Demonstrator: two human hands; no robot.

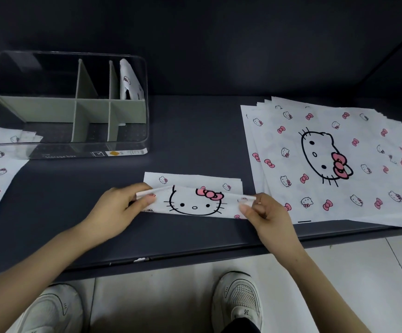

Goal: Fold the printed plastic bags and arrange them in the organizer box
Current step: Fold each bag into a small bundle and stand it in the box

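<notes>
Head view, left hand (120,207) and right hand (264,212) each pinching an end of folded printed bag (195,198) on dark surface (183,140), organizer box (70,104) behind.

Forearms (38,258) bare; white mesh sneakers (238,296), dark trim; "36" on right tongue; dark trouser hem (240,327).

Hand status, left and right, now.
Left hand: pinching the left end of the folded bag.
Right hand: pinching the right end of the same bag.
</notes>
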